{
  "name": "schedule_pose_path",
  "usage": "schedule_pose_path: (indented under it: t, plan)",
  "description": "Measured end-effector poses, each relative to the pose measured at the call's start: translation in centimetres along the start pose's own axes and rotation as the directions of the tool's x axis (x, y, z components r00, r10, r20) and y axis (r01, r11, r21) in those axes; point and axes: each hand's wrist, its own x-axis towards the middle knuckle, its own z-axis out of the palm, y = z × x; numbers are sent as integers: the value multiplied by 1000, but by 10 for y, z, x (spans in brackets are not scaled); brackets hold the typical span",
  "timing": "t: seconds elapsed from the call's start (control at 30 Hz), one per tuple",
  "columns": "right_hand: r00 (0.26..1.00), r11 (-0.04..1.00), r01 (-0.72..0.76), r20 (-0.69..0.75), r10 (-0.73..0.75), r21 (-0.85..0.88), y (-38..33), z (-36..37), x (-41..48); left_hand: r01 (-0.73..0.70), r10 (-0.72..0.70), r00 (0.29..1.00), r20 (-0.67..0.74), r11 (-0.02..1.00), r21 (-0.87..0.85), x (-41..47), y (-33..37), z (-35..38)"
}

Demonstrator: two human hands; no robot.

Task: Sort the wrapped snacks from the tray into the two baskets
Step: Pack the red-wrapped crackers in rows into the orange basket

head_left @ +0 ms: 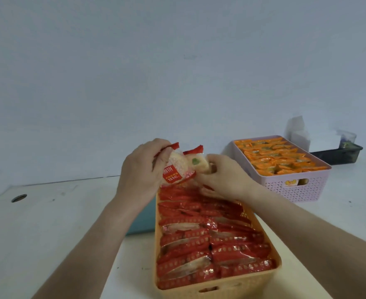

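Observation:
An orange basket (270,275) in front of me is packed with rows of red-wrapped snacks (201,240). Above its far end my left hand (139,171) grips a red-and-clear wrapped snack (175,169) with a pale round cake inside. Right beside it my right hand (223,178) pinches a second red-wrapped snack (197,160) showing a green spot. The two snacks touch. A pink basket (296,186) at the back right is filled with orange-wrapped snacks (274,156). A teal tray (143,219) lies left of the orange basket, mostly hidden by my left forearm.
The white table (48,223) has a round cable hole (19,198) at the far left. A dark tray (339,154) with clear containers stands behind the pink basket. A pale wall rises behind the table.

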Motion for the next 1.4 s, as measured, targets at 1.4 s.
schedule_pose_path:
  t: [1.4]
  plan:
    - [983,649,146,34,-182,-747,15,-8,-16,-83,-56,924,379,937,341,17,0,39]
